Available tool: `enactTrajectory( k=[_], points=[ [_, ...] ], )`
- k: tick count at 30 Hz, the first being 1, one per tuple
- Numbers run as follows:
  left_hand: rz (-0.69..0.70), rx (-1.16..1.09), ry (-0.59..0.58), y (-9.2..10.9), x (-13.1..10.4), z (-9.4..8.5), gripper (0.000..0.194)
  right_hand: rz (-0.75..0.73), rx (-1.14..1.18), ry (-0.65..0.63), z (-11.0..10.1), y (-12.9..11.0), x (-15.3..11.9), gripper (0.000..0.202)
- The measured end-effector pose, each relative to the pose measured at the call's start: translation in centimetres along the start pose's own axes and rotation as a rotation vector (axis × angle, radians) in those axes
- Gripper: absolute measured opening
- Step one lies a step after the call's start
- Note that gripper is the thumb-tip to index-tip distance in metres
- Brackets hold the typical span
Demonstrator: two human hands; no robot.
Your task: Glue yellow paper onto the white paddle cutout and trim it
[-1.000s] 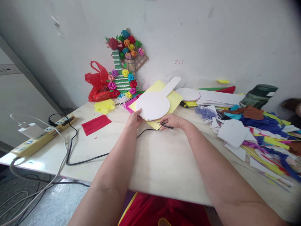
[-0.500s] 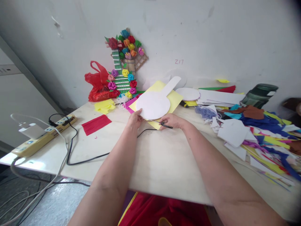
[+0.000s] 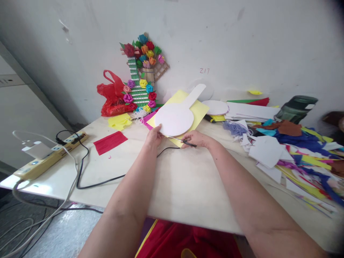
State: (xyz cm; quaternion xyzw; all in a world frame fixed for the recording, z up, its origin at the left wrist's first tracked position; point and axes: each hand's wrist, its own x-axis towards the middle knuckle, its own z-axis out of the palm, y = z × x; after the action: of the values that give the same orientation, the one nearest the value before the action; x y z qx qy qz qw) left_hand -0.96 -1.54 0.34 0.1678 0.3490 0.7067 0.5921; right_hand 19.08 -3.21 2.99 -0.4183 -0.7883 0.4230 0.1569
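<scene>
A white paddle-shaped cutout [image 3: 174,119], round with a long handle pointing to the back right, lies over a sheet of yellow paper [image 3: 200,114]. My left hand [image 3: 154,136] pinches the near left edge of both, thumb on top of the white piece. In my right hand [image 3: 195,139] is a pair of scissors [image 3: 191,144] with dark handles. Their blades lie along the near rim of the white round, at the yellow paper. Whether the blades are apart is too small to tell.
A power strip [image 3: 43,163] with cables stands at left. Red paper [image 3: 110,142] and yellow scraps [image 3: 119,122] lie nearby. Behind are a red bag [image 3: 111,95] and a paper-flower craft [image 3: 141,89]. At right sit a scrap pile [image 3: 303,154] and a dark green bottle [image 3: 297,109].
The white cutout and yellow paper have shifted very slightly left and away from me. Both hands keep their hold, and the scissors have barely moved.
</scene>
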Motion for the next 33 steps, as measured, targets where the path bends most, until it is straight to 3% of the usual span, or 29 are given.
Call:
enactTrajectory(
  k=[22,33],
  points=[
    [0.002,0.03,-0.01,0.0,-0.3,0.1,0.019,-0.041,-0.001,0.001,-0.1,-0.2,0.0,0.039],
    [-0.018,0.04,-0.017,0.3,-0.1,-0.1,0.017,0.032,0.028,-0.03,-0.4,-0.5,-0.7,0.035]
  ],
)
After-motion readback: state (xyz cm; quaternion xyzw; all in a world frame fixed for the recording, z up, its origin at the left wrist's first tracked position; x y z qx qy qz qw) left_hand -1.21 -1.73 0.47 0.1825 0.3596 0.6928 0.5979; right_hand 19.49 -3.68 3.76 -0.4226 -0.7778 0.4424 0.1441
